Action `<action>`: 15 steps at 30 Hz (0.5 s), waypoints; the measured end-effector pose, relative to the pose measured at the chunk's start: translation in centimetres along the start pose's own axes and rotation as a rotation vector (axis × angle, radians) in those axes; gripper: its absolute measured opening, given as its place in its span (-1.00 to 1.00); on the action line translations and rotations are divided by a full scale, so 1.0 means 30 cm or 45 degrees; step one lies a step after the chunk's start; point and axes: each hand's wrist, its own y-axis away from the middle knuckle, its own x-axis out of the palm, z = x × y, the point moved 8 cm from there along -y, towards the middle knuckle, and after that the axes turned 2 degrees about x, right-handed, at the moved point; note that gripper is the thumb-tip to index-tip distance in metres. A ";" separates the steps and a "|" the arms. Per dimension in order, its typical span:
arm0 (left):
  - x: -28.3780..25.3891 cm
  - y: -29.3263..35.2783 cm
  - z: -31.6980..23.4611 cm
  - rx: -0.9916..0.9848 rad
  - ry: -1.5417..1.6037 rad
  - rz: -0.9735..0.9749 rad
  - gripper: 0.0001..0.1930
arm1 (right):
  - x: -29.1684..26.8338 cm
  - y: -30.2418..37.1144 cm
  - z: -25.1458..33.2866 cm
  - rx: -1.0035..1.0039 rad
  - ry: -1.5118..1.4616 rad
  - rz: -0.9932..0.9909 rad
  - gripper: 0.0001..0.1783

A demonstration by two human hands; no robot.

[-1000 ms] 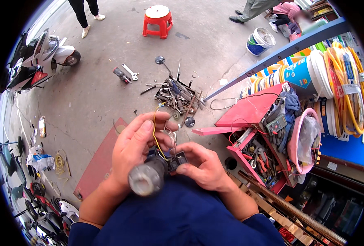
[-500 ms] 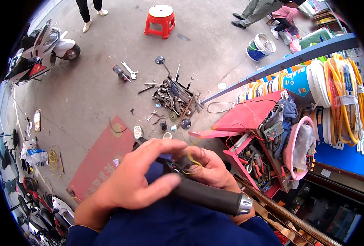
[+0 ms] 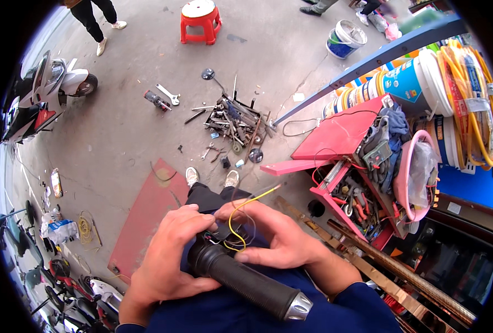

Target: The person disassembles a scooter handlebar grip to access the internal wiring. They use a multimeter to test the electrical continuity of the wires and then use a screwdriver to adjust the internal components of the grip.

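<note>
A black throttle grip (image 3: 246,280) with a silver end cap lies slantwise above my lap, its capped end toward the lower right. My left hand (image 3: 171,258) curls round the left side of its inner end, fingers above and thumb below. My right hand (image 3: 282,236) is closed about the housing at that end, its thumb beside the wires. A yellow wire (image 3: 237,213) rises from the housing in a loop, its free end pointing right; a thinner dark wire runs beside it. The fingertips' exact hold is partly hidden behind the housing.
Loose tools and metal parts (image 3: 235,125) lie heaped on the ground ahead. At right stand an open red toolbox (image 3: 335,133), a pink basin (image 3: 405,177) and stacked buckets. A red board (image 3: 141,222) lies left of my feet. Farther off are a red stool (image 3: 201,25) and a scooter (image 3: 49,91).
The throttle grip has shifted left and lower. My left hand has drawn back from across it to its inner end. The yellow wire now stretches out longer above my right hand.
</note>
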 end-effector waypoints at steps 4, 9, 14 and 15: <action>-0.011 0.086 0.066 -0.171 0.087 -0.048 -0.12 | 0.005 -0.043 0.069 -0.182 0.301 0.047 -0.46; 0.005 0.174 0.129 -0.275 0.322 -0.057 -0.14 | 0.056 -0.109 0.013 0.015 0.020 -0.011 -0.84; 0.011 0.231 0.156 -0.360 0.448 -0.154 -0.12 | 0.094 -0.113 -0.151 0.668 -0.559 -0.143 -0.87; 0.009 0.238 0.163 -0.382 0.455 -0.154 -0.12 | 0.094 -0.110 -0.167 0.718 -0.573 -0.141 -0.86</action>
